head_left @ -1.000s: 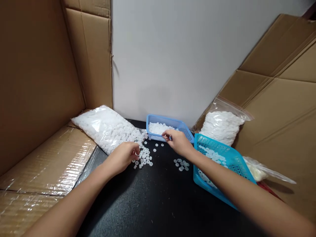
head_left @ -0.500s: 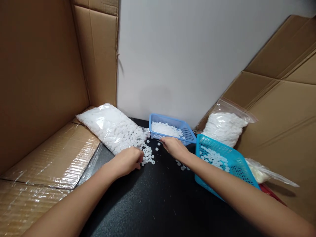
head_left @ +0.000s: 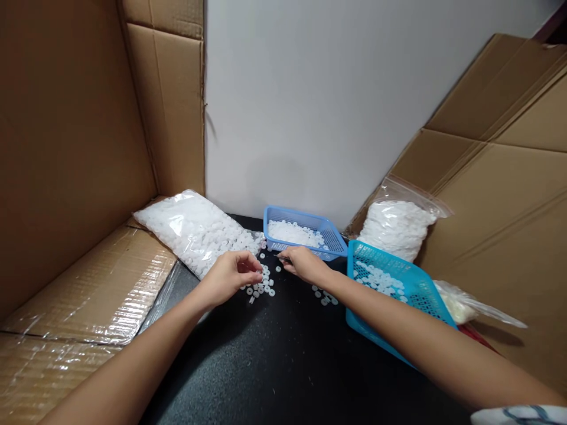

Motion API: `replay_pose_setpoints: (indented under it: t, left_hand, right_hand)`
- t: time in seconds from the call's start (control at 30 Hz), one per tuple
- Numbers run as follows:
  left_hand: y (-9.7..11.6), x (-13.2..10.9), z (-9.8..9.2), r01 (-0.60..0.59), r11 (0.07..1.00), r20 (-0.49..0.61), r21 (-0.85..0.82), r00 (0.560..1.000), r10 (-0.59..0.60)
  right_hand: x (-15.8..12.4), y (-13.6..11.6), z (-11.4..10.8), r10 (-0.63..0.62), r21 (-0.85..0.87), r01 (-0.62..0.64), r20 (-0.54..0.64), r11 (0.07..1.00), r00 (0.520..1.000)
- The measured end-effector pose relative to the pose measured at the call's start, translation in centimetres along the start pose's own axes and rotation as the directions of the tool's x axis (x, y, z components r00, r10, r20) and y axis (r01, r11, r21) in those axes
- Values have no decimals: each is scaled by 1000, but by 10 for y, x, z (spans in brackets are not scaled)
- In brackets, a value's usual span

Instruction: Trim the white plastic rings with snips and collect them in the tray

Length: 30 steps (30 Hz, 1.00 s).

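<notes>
My left hand (head_left: 230,276) hovers just above a pile of small white plastic rings (head_left: 261,286) on the black table, its fingers curled into a pinch on a ring. My right hand (head_left: 301,264) is close by, in front of the small blue basket (head_left: 330,236), which holds more white rings. Its fingertips are pinched on a small piece that I cannot make out. A second small cluster of rings (head_left: 325,295) lies under my right forearm. The two hands are a few centimetres apart.
A clear bag of white rings (head_left: 195,227) lies at the left, partly on taped cardboard (head_left: 88,283). A larger turquoise basket (head_left: 398,295) with rings sits at the right. Behind it stands another bag of white parts (head_left: 398,227). Cardboard sheets lean on both sides.
My left hand has lifted off the ring pile with its fingers pinched. My right hand has come back from the blue basket toward the left hand.
</notes>
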State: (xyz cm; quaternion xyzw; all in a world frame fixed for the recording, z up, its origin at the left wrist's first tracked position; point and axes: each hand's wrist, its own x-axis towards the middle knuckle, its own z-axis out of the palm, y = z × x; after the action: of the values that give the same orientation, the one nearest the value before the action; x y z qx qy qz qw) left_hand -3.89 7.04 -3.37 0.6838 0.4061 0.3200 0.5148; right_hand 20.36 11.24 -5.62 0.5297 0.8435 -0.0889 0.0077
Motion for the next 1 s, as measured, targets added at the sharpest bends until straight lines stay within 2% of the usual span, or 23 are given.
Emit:
replay_pose_setpoints:
  t: [0.2, 0.43, 0.5, 0.57, 0.73, 0.87, 1.0]
  left_hand:
    - [2, -2, 3, 22, 980, -62, -196, 997, -35]
    - [-2, 0, 4, 27, 971, -56, -238, 998, -41]
    - [-2, -1, 3, 37, 978, -20, -203, 999, -42]
    - [-1, -2, 0, 61, 989, 60, -136, 997, -53]
    - [2, -6, -8, 81, 992, 254, 96, 962, -103]
    - [-3, -8, -9, 48, 973, 324, 224, 938, -120]
    - [-9, -9, -8, 38, 965, 354, 260, 926, -132]
  right_hand:
    - [3, 2, 4, 33, 48, -31, -33, 998, 999]
    - [7, 9, 16, 43, 151, -34, -58, 988, 997]
    - [6, 13, 19, 57, 164, -46, -63, 985, 996]
    - [5, 16, 21, 73, 168, -61, -69, 984, 995]
    - [4, 20, 23, 60, 194, -41, -92, 980, 994]
    - [5, 19, 21, 51, 257, -23, -105, 966, 993]
    - [-4, 12, 12, 70, 373, -7, -156, 928, 985]
